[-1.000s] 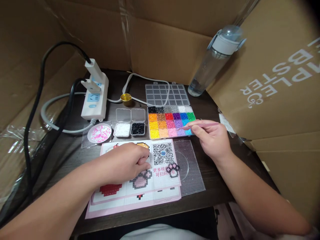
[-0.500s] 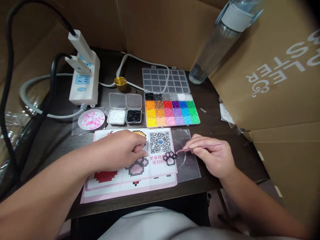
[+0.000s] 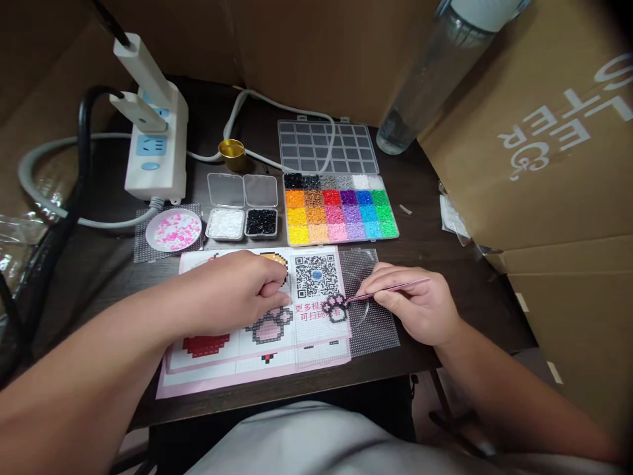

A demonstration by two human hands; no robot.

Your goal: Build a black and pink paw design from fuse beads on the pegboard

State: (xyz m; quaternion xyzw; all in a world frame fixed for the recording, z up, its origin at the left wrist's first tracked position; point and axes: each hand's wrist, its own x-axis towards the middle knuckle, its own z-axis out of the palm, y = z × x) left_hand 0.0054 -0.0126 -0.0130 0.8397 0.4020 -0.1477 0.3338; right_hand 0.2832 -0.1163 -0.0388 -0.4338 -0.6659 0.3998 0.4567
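Note:
My right hand (image 3: 415, 300) pinches a pair of pink tweezers (image 3: 388, 290). The tweezer tips touch or hover just at the right edge of a small paw-shaped bead piece (image 3: 336, 308), black-outlined with pink toe pads. The paw lies on a clear pegboard over the printed pattern sheet (image 3: 316, 330), beside a QR code. My left hand (image 3: 252, 287) rests on the sheet as a loose fist, thumb against the curled fingers, with nothing visible in it. Just below it shows a printed pink paw pattern (image 3: 270, 328). Another pegboard (image 3: 373, 330) lies under my right fingers.
A bead case (image 3: 341, 211) with many colours stands behind, lid open. Left of it are small boxes of white beads (image 3: 225, 225) and black beads (image 3: 261, 222), a dish of pink beads (image 3: 174, 230), a gold cup (image 3: 232, 155) and a power strip (image 3: 158, 145). A bottle (image 3: 420, 86) stands back right.
The camera view has shifted slightly, so the things at the back appear higher. The tweezers' tips have moved a little left along the paw's edge. My left hand stays in place.

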